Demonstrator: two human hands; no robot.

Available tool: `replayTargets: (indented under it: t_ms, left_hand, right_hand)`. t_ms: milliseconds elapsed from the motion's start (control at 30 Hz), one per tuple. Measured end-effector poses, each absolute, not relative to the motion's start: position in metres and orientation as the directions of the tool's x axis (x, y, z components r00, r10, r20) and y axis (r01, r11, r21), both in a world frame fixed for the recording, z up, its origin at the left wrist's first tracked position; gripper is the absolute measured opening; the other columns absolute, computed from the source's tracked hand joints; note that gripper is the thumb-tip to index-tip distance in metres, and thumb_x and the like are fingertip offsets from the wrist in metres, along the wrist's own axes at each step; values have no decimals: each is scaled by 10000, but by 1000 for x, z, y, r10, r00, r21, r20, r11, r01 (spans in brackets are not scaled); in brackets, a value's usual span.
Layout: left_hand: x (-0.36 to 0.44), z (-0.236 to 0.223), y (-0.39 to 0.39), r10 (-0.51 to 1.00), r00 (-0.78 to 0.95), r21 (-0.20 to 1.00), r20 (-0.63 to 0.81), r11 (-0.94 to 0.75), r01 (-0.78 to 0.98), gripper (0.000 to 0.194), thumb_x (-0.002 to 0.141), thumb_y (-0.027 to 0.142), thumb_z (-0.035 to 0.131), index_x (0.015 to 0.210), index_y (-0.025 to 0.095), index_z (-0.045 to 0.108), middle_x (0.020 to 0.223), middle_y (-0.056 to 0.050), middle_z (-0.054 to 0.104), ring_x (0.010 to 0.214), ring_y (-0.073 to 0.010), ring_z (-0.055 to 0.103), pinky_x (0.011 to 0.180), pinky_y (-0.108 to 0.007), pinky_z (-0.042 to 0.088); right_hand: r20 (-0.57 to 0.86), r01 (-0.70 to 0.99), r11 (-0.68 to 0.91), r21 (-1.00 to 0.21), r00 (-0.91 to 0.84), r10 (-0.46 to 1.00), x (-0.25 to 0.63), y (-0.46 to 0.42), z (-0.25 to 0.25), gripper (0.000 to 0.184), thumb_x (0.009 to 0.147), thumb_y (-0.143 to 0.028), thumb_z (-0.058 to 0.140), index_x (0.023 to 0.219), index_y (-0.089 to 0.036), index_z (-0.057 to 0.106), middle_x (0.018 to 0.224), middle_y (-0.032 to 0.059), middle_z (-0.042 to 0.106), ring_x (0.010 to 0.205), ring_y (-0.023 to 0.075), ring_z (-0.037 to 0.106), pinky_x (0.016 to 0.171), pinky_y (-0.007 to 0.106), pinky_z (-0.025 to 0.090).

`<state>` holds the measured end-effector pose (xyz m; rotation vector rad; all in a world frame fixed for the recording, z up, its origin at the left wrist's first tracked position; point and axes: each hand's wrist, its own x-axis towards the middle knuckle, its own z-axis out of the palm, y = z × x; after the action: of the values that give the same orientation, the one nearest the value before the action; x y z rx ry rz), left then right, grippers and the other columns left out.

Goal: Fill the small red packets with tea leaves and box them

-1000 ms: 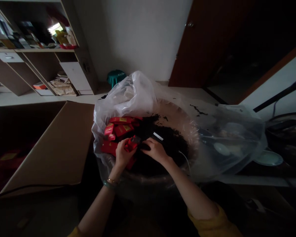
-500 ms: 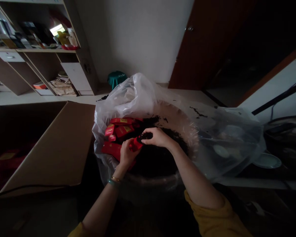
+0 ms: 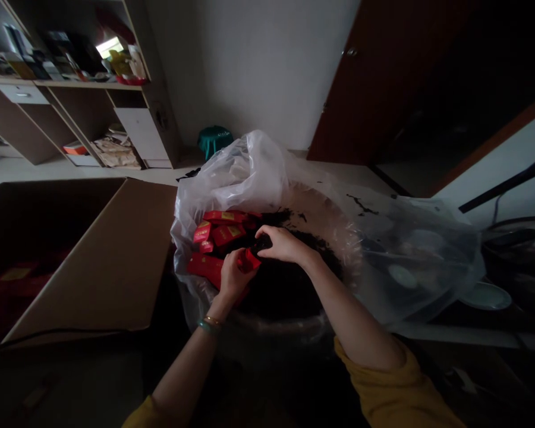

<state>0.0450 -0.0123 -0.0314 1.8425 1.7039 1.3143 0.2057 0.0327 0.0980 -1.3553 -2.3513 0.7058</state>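
Observation:
My left hand [image 3: 235, 274] is wrapped round a small red packet [image 3: 249, 260], whose mouth faces my right hand. Between the bent fingers of my right hand [image 3: 280, 244] is a pinch of dark, dry leaf-like bits [image 3: 263, 242], right at the packet's mouth. Both hands are over a round basket lined with clear plastic [image 3: 350, 267]. A heap of the dark loose leaves [image 3: 289, 291] lies in it. Several red packets with gold labels [image 3: 225, 233] are piled along its left side, one of them partly behind my left hand.
A large open cardboard box [image 3: 102, 255] stands at the left, with red packets [image 3: 15, 273] dim inside. Clear plastic sheeting [image 3: 419, 261] spreads to the right, near a pale dish [image 3: 485, 295]. Behind are a shelf unit [image 3: 134, 134], a green-covered bin [image 3: 214, 139] and a brown door [image 3: 339, 101].
The view has shifted slightly. My right hand still holds dark leaves at the mouth of the red packet, and my left hand keeps its hold with the packet's opening tipped a little.

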Motion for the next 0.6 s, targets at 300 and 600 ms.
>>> replayTargets:
  t_ms: [300, 600]
  left_hand:
    - [45, -35, -11, 907, -134, 729, 399, -225, 647, 502, 601, 220, 792, 1060, 186, 593, 965, -59, 660, 872, -217, 604, 761, -331, 497]
    - [46, -35, -11, 914, -158, 751, 375, -199, 630, 532, 602, 278, 798, 1078, 177, 584, 965, -63, 655, 863, -220, 603, 742, -333, 491]
  right_hand:
    - [86, 757, 438, -484, -457, 885, 185, 26, 93, 297, 680, -180, 764, 962, -182, 672, 923, 41, 594, 789, 144, 580, 743, 258, 443]
    - [97, 529, 272, -804, -335, 937, 195, 30, 87, 318, 868, -467, 558, 907, -172, 670, 784, 27, 665, 706, 143, 624, 692, 263, 484]
